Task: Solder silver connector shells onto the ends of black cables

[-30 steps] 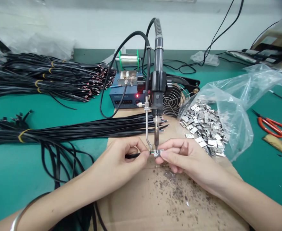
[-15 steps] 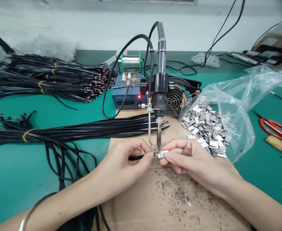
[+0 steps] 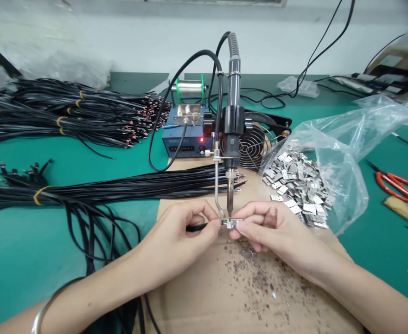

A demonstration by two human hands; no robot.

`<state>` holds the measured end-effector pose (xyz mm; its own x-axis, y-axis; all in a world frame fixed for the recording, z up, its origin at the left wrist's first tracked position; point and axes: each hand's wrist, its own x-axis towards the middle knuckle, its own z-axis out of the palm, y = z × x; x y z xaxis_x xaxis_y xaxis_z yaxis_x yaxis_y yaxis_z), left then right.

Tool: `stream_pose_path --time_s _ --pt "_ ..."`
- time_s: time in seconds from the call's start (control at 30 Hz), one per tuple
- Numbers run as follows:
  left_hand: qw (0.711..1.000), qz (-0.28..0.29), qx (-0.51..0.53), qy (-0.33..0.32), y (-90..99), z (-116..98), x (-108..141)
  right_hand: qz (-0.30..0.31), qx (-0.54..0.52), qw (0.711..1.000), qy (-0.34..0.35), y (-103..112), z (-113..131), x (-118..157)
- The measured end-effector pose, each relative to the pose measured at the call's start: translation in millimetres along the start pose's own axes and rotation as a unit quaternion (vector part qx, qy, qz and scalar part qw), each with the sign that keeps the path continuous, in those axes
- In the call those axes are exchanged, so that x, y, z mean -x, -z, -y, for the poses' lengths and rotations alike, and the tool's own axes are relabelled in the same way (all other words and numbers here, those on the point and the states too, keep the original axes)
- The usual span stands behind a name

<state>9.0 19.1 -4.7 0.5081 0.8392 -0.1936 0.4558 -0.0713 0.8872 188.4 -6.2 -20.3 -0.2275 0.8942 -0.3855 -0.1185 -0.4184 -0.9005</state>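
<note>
My left hand (image 3: 186,236) pinches a black cable (image 3: 197,227) near its end, where thin coloured wires reach a small silver connector (image 3: 234,223). My right hand (image 3: 270,227) holds that connector between thumb and fingers. Above it stands an upright soldering iron (image 3: 230,185) on a mount, its tip at the connector's wire end. Beside the iron a thin metal feed tube (image 3: 217,185) slants down toward the same spot. My fingers hide part of the cable and of the connector.
Silver connectors (image 3: 308,185) spill from a clear plastic bag (image 3: 346,181) at right, near red-handled pliers (image 3: 398,183). Black cable bundles (image 3: 120,188) lie at left. Behind are a blue solder unit (image 3: 183,139), a solder spool (image 3: 190,88) and a fan (image 3: 254,146). Stained cardboard (image 3: 197,297) lies beneath my hands.
The connector has shifted slightly left and down under the iron's tip, with my right fingertips moving a little along with it. My left hand has barely moved.
</note>
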Motion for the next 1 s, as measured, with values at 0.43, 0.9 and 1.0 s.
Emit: stream_pose_path --time_s 0.43,0.9,1.0 --pt "1.000 -0.008 0.027 0.002 -1.7 -0.7 1.3 0.008 -0.044 0.999 0.006 3.7 -1.9 1.5" --pt "1.000 -0.019 -0.013 -0.018 1.5 1.5 -1.7 -0.016 -0.021 1.000 0.000 0.8 -2.0 -1.1" --pt "0.999 -0.022 -0.025 -0.017 1.5 1.8 -2.3 -0.016 -0.019 1.000 0.003 0.3 -1.7 -1.5"
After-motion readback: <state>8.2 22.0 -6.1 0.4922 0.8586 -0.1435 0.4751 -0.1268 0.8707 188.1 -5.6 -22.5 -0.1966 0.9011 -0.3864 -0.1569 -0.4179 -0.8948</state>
